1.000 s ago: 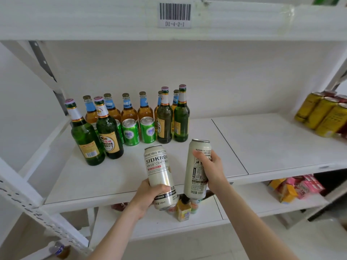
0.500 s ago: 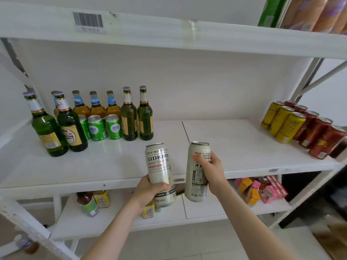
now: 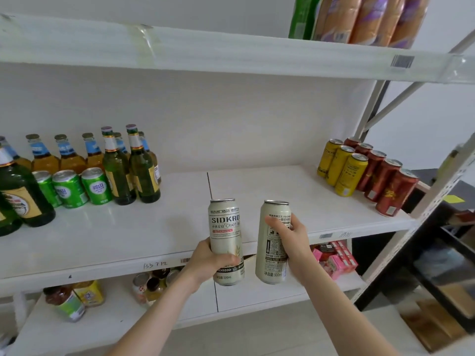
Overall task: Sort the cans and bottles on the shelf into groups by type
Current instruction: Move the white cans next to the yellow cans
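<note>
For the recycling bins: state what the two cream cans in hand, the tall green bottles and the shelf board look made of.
SIDKRO can and second cream can: likely aluminium, matte cream print, bare silvery rim on top.
Green bottles: glass, glossy, see-through with bright highlights, paper labels.
Shelf board: smooth white, faintly reflective; painted metal or laminate, cannot tell.

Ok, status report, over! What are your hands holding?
Left hand grips left can. Right hand grips right can. Both cans off the shelf. Nothing blocking its middle.
</note>
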{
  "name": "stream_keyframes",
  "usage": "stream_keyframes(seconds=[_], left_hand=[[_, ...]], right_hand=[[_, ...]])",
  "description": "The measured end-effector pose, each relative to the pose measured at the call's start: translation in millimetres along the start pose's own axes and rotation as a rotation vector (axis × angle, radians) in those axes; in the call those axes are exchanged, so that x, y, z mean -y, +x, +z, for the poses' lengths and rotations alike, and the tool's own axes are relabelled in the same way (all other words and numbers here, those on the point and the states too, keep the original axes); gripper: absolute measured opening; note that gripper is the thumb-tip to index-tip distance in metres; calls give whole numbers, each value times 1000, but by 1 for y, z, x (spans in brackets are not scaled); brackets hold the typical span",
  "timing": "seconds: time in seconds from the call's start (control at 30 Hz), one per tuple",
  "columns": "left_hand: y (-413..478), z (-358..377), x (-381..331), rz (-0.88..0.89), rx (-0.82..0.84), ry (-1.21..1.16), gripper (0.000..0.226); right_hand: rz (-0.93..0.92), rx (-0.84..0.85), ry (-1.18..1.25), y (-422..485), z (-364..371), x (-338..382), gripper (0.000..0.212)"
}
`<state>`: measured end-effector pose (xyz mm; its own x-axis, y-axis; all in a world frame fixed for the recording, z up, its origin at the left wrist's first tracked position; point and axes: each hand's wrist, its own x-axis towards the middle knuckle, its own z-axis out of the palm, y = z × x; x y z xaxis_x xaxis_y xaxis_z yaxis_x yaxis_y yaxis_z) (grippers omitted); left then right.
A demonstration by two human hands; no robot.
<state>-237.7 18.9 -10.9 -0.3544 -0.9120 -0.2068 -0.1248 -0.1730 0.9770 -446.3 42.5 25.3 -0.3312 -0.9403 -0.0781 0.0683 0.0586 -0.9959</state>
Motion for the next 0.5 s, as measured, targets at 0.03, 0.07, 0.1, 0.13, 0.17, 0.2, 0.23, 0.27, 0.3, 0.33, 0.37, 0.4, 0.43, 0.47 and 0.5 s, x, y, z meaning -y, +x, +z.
stream_keyframes(seconds=[0.03, 0.07, 0.1, 0.13, 0.17, 0.2, 0.23, 0.27, 0.3, 0.33, 0.37, 0.4, 0.43, 0.47, 0.5], left_hand=[[9, 7, -2, 9, 7, 6, 64], [18, 14, -4, 17, 12, 11, 63], [28, 22, -6, 22, 17, 13, 62], [38, 29, -8, 26, 27, 14, 61], [48, 36, -10, 28, 39, 14, 62], [58, 44, -12, 27, 50, 16, 63], [68, 50, -15, 26, 58, 21, 64], [79, 58, -17, 28, 67, 28, 64], [89, 65, -20, 34, 79, 36, 64], [98, 73, -23, 42, 89, 46, 63], [107, 81, -26, 47, 93, 56, 62], [116, 90, -28, 50, 90, 64, 61], [124, 99, -30, 50, 85, 70, 60], [131, 108, -32, 49, 82, 75, 59], [138, 117, -33, 48, 81, 77, 58]], right_hand=[[3, -7, 6, 7, -7, 1, 31], [0, -14, 11, 14, -15, 1, 28], [-8, -20, 12, 23, -23, 2, 24], [-18, -26, 11, 31, -30, 3, 22], [-24, -35, 10, 39, -38, 4, 23], [-25, -43, 10, 47, -45, 6, 27], [-22, -50, 12, 56, -52, 7, 32], [-22, -55, 17, 64, -59, 8, 37], [-25, -60, 19, 71, -66, 9, 39], [-32, -65, 17, 79, -74, 10, 39], [-42, -69, 17, 87, -82, 11, 38], [-51, -68, 18, 96, -91, 13, 36], [-55, -64, 21, 103, -100, 14, 33], [-56, -60, 26, 110, -109, 15, 30], [-57, -53, 28, 117, -118, 16, 28]])
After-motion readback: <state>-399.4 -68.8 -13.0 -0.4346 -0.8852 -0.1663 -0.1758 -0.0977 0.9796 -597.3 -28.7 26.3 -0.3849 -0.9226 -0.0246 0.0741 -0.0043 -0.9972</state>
